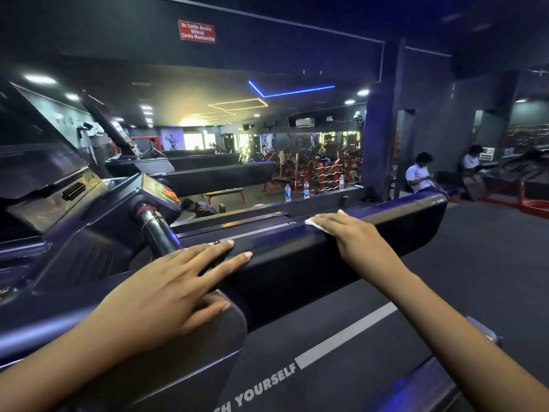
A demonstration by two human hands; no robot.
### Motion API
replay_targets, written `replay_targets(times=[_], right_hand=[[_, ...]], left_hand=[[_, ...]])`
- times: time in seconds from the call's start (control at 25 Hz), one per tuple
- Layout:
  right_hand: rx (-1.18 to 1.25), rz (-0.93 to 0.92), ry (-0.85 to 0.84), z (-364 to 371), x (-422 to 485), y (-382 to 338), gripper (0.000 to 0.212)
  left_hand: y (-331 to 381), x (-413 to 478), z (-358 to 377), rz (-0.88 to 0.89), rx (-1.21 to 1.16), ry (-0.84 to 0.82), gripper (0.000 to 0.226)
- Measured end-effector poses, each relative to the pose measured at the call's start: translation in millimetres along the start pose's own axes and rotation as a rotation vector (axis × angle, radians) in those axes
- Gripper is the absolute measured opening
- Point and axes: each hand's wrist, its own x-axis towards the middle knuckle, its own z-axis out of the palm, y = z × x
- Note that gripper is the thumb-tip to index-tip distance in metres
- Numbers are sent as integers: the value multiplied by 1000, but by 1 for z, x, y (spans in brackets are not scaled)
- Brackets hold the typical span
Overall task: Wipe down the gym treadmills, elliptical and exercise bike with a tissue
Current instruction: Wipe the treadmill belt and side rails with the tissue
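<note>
1. Dim gym with black walls and blue and yellow strip lights overhead; red sign (197, 31) high on the wall, clear water bottles (288, 192) on a ledge behind.
2. Treadmill (89, 251) in front of you: matte black, with a smooth rounded side rail (297, 269) that is glossy along its top.
3. Belt (386, 346) is dark and rubbery, with a white stripe and white lettering "YOURSELF".
4. Tissue (312, 223): white, thin, crumpled, on the rail's top toward its far end. Only a corner shows; the rest is probably under your palm.
5. Your right hand (341, 230) lies flat on the tissue, fingers straight, pressing it to the rail.
6. Your left hand (172, 281) rests flat on the rail's near end, fingers spread, holding nothing, just beside the cylindrical black handlebar (156, 230).
</note>
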Motion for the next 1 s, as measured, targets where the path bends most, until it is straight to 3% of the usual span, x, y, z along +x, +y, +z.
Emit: replay_targets(times=[0.16,0.24,0.4,0.8,0.88,1.0], right_hand=[[22,147,144,-10,-3,-2,58],[77,50,336,4,-17,-41,57],[83,-127,538,47,-56,-109,45],[66,424,714,39,-40,-23,48],[94,336,766,47,-47,-57,46],[149,55,731,75,-66,-128,40]], left_hand=[[1,-1,0,-6,1,-3,61],[1,0,0,-11,7,-9,61],[1,0,-1,-4,10,9,61],[-1,0,3,20,-16,30,62],[-1,0,3,22,-19,20,62],[-1,0,3,21,-21,17,62]])
